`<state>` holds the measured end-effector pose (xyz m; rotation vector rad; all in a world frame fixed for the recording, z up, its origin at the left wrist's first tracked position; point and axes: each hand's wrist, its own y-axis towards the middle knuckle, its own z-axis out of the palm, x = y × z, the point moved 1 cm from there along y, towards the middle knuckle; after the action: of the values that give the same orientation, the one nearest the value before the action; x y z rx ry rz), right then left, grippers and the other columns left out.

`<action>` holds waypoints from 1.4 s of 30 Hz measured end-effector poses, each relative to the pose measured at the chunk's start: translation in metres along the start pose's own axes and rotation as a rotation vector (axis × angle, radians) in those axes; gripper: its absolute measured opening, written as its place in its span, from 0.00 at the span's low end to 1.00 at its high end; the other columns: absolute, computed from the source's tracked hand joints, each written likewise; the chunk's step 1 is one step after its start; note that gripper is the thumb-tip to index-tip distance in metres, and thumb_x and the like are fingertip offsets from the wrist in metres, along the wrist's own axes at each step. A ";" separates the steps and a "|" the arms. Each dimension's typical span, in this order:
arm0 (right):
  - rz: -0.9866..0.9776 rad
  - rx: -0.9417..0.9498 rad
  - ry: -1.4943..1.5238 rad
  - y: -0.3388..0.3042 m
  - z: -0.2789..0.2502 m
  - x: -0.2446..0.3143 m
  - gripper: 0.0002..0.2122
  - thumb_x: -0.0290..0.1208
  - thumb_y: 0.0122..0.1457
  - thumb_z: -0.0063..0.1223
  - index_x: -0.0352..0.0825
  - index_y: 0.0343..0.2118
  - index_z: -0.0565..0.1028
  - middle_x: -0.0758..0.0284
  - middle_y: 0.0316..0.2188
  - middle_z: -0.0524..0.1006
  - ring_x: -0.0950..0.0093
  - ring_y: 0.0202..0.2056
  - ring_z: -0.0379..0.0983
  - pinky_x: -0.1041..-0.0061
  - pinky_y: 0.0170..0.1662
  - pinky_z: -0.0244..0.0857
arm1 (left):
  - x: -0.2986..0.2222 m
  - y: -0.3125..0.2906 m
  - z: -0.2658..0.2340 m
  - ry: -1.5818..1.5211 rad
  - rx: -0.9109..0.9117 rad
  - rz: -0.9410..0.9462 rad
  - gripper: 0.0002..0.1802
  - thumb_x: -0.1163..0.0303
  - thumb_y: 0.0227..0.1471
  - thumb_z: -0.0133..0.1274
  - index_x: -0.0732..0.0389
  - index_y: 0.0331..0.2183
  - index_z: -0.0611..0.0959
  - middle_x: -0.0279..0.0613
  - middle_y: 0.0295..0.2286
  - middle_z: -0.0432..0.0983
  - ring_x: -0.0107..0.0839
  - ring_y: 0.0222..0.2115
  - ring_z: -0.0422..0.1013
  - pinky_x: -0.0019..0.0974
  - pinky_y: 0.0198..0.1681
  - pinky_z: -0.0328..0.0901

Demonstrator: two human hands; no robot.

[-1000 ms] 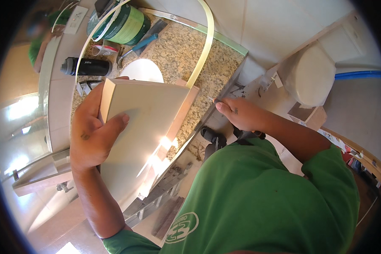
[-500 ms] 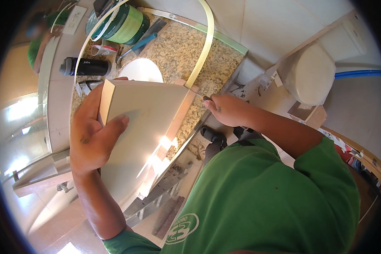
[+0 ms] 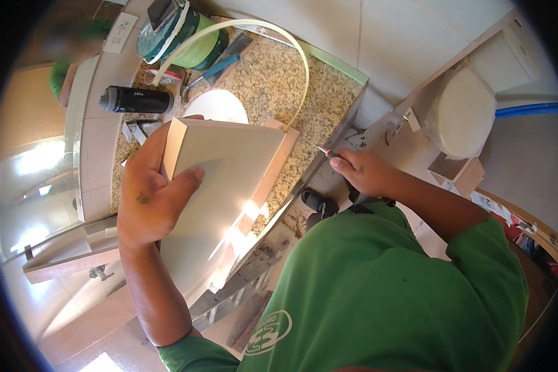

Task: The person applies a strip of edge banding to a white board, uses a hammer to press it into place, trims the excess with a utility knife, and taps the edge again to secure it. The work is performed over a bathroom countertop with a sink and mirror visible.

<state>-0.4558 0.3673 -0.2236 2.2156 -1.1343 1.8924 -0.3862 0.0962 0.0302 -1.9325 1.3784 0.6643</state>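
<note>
My left hand (image 3: 150, 201) grips the far left corner of a pale board (image 3: 223, 167) with its thumb across the face. The board stands tilted at the granite counter (image 3: 260, 80), a light wooden edge (image 3: 273, 170) along its right side. From the far right corner of that edge a thin cream edging strip (image 3: 305, 62) arcs up and leftward, its other end near the bucket. My right hand (image 3: 366, 173) is closed round a small dark-handled tool (image 3: 326, 152) with a short metal tip, held apart from the board and strip. Whether it is a knife or screwdriver is unclear.
On the counter's far side stand a green bucket (image 3: 198, 43), a hammer (image 3: 214, 71), a black bottle (image 3: 139, 100) and a round white piece (image 3: 220, 105). A mirror (image 3: 37, 149) lies left; a toilet (image 3: 459, 115) and wooden box (image 3: 457, 172) are at right.
My right hand has drawn the tool back from the board's far corner, toward me and rightward. The edging strip's loop has dropped lower and its shape has changed. My left hand still holds the board.
</note>
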 end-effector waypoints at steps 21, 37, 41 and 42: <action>-0.164 -0.148 -0.168 0.066 -0.062 0.062 0.19 0.40 0.64 0.56 0.32 0.52 0.72 0.60 0.27 0.76 0.66 0.31 0.76 0.63 0.37 0.69 | -0.003 0.004 -0.007 0.044 0.047 0.054 0.29 0.66 0.52 0.63 0.69 0.53 0.78 0.42 0.38 0.81 0.27 0.42 0.74 0.34 0.49 0.67; -0.527 -0.258 -0.942 0.268 -0.020 0.095 0.15 0.36 0.54 0.66 0.35 0.42 0.80 0.57 0.45 0.77 0.55 0.47 0.77 0.55 0.48 0.73 | 0.000 0.007 -0.010 0.103 -0.014 0.173 0.18 0.61 0.56 0.65 0.65 0.42 0.84 0.42 0.29 0.83 0.27 0.30 0.75 0.34 0.37 0.70; -0.520 -0.249 -0.915 0.283 -0.017 0.085 0.16 0.36 0.53 0.68 0.36 0.43 0.81 0.58 0.45 0.77 0.56 0.48 0.76 0.55 0.49 0.73 | 0.000 0.007 -0.013 0.091 0.070 0.042 0.29 0.60 0.55 0.65 0.68 0.53 0.79 0.42 0.39 0.81 0.28 0.41 0.74 0.34 0.48 0.67; -0.510 -0.234 -0.901 0.285 -0.017 0.084 0.16 0.36 0.53 0.68 0.36 0.43 0.81 0.58 0.46 0.77 0.56 0.49 0.75 0.56 0.50 0.73 | 0.000 0.007 -0.013 0.081 0.067 0.034 0.28 0.61 0.55 0.64 0.68 0.53 0.79 0.42 0.39 0.81 0.27 0.41 0.73 0.34 0.48 0.67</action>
<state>-0.6187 0.1226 -0.2683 2.8724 -0.6336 0.5254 -0.3922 0.0851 0.0369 -1.9055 1.4673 0.5545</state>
